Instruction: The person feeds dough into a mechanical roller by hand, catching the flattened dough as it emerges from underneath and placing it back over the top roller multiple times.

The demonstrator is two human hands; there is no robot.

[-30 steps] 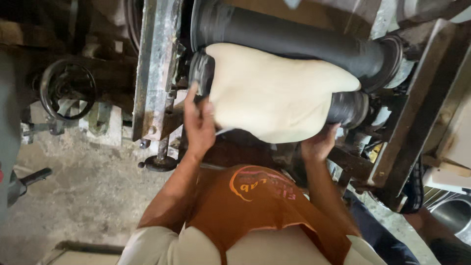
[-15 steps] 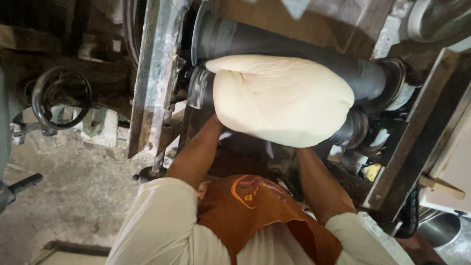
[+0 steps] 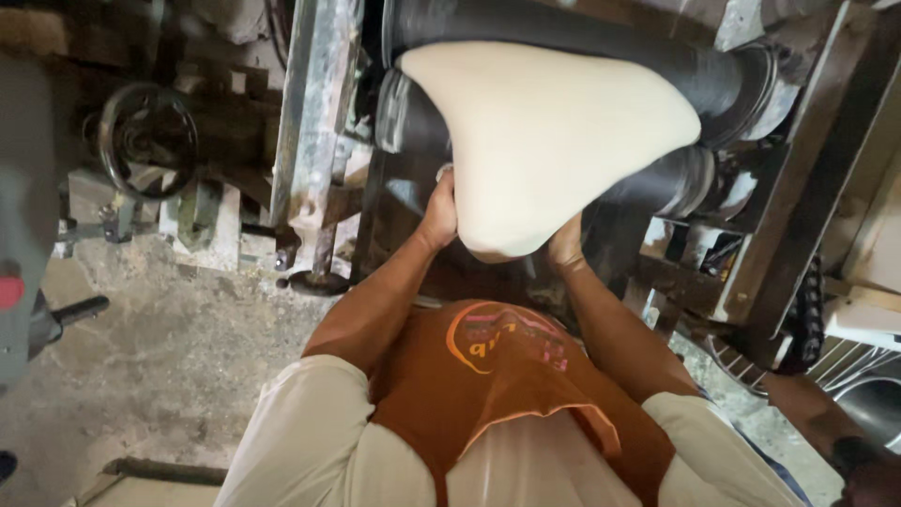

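Head camera, looking straight down: a person in a pale long-sleeved shirt and an orange apron stood at a heavy rolling machine. A large, smooth, cream-coloured sheet of dough hung out from between two dark horizontal rollers, the upper roller above it and the lower roller behind it. The dough narrowed to a rounded lower end just above the apron. The left hand was raised and pressed against the dough's lower left edge, fingers curled around it. The right hand cupped the dough's bottom end from beneath, mostly hidden by it. A worn metal post stood left of the rollers, and a black handwheel sat farther left above the stained concrete floor.
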